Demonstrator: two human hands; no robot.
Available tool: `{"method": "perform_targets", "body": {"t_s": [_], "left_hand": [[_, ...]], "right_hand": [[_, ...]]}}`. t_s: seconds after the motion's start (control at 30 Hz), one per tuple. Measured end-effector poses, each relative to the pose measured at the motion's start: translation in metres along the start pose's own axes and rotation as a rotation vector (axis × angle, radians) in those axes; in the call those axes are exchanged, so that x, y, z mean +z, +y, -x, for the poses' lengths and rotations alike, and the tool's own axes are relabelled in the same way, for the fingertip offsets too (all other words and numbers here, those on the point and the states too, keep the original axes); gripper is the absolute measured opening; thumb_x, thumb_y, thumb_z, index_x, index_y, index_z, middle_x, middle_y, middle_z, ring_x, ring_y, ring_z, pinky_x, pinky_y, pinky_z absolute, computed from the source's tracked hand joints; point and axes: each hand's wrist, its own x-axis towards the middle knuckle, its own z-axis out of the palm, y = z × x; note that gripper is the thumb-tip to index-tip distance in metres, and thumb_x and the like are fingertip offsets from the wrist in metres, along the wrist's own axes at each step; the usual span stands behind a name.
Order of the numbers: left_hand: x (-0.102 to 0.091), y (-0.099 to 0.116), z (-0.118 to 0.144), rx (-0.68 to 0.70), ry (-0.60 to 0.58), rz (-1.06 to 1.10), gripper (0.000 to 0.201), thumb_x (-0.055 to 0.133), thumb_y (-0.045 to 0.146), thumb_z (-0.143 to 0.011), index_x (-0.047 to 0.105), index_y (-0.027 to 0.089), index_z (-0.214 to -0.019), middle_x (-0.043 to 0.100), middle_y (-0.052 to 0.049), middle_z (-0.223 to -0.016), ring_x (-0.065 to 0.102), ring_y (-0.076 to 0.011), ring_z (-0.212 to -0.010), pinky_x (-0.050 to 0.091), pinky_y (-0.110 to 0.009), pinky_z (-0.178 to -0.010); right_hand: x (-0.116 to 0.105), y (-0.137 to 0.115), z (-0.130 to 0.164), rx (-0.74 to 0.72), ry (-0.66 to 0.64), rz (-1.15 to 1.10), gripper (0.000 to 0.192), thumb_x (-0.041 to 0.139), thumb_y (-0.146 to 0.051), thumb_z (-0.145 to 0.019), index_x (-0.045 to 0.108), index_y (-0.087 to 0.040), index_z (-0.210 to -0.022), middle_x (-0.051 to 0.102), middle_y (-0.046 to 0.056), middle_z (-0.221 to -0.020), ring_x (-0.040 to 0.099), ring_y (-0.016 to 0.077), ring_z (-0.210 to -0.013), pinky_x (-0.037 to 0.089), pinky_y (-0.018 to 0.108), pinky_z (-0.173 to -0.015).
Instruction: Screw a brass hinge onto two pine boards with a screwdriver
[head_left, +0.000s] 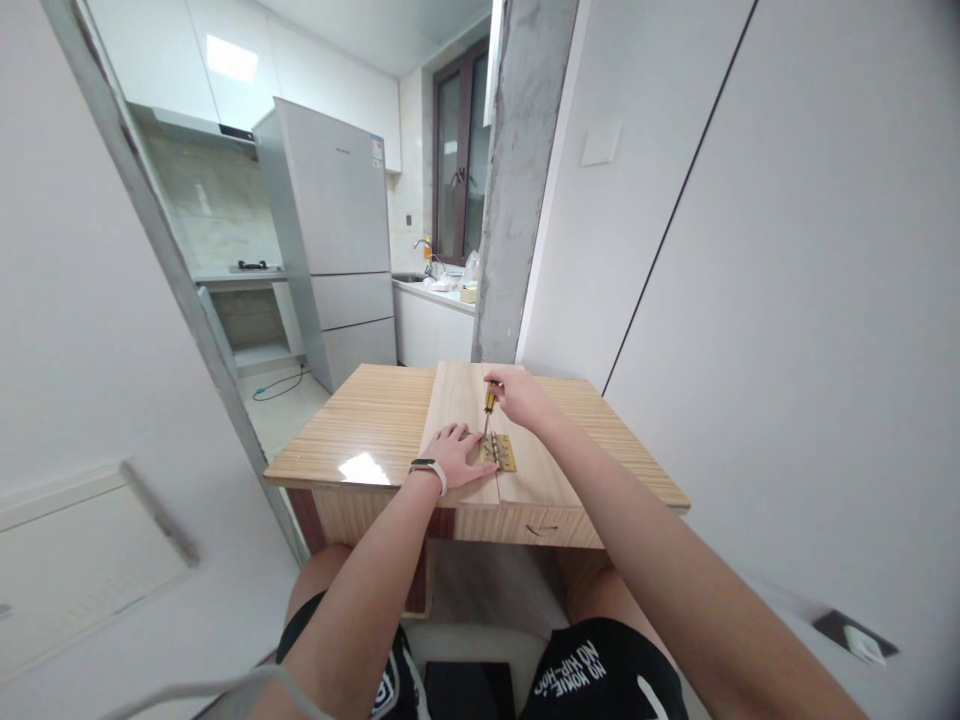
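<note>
A brass hinge (498,452) is laid flat across the seam of two wooden boards (465,400) on a wooden table (360,420). A screwdriver (489,404) is gripped upright by the closed right hand (519,396), tip on the hinge. The open left hand (455,455) is pressed flat just left of it. A fridge (330,235) is seen far left; a white wall (787,300) stands close on the right.

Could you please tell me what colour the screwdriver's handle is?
The screwdriver handle is yellow with black, seen in the head view.
</note>
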Motion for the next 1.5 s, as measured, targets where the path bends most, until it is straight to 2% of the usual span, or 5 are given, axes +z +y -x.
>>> {"method": "perform_targets", "body": {"t_s": [0.43,0.9,1.1,1.23,1.5], "left_hand": [[0.0049,-0.0042,-0.0012,0.009,0.006,-0.009,0.090,0.039,0.091,-0.078,0.046,0.035,-0.148,0.041,-0.008,-0.156,0.032,-0.0364,-0.145,0.027,-0.054,-0.118],[-0.0008,0.0003,0.0002,-0.011,-0.015,0.000,0.090,0.039,0.092,-0.077,0.046,0.037,-0.149,0.040,-0.007,-0.156,0.031,-0.0368,-0.145,0.026,-0.053,-0.119],[0.0008,-0.0003,0.0000,-0.004,-0.006,0.000,0.090,0.039,0.092,-0.078,0.045,0.037,-0.149,0.040,-0.007,-0.157,0.031,-0.0371,-0.145,0.026,-0.055,-0.119],[0.0016,-0.0011,-0.0002,0.006,0.006,-0.004,0.089,0.039,0.091,-0.078,0.046,0.037,-0.148,0.042,-0.007,-0.155,0.033,-0.0368,-0.144,0.027,-0.054,-0.119],[0.0006,-0.0009,-0.0003,-0.001,-0.003,-0.004,0.088,0.041,0.090,-0.078,0.046,0.037,-0.149,0.042,-0.007,-0.156,0.032,-0.0372,-0.145,0.025,-0.055,-0.120]], "right_hand": [[-0.0062,-0.0043,-0.0017,0.046,-0.014,0.140,0.021,0.061,-0.033,-0.097,0.077,-0.019,-0.096,0.076,0.011,-0.098,0.068,0.0217,-0.094,0.045,0.028,-0.084],[-0.0026,0.0006,0.0010,-0.007,0.004,0.007,0.026,0.062,-0.013,-0.092,0.073,-0.022,-0.114,0.075,0.006,-0.113,0.067,0.0183,-0.105,0.044,0.026,-0.094],[-0.0025,-0.0012,-0.0014,0.039,-0.002,0.085,0.014,0.064,-0.023,-0.094,0.074,-0.019,-0.103,0.076,0.009,-0.104,0.068,0.0202,-0.097,0.044,0.027,-0.087],[-0.0040,-0.0017,-0.0004,0.059,0.000,0.129,0.020,0.063,-0.034,-0.096,0.075,-0.018,-0.096,0.075,0.011,-0.100,0.067,0.0215,-0.095,0.044,0.028,-0.085],[0.0022,-0.0003,0.0060,0.013,0.055,0.022,0.023,0.062,-0.021,-0.095,0.072,-0.020,-0.116,0.074,0.008,-0.114,0.066,0.0198,-0.108,0.044,0.027,-0.095]]}}
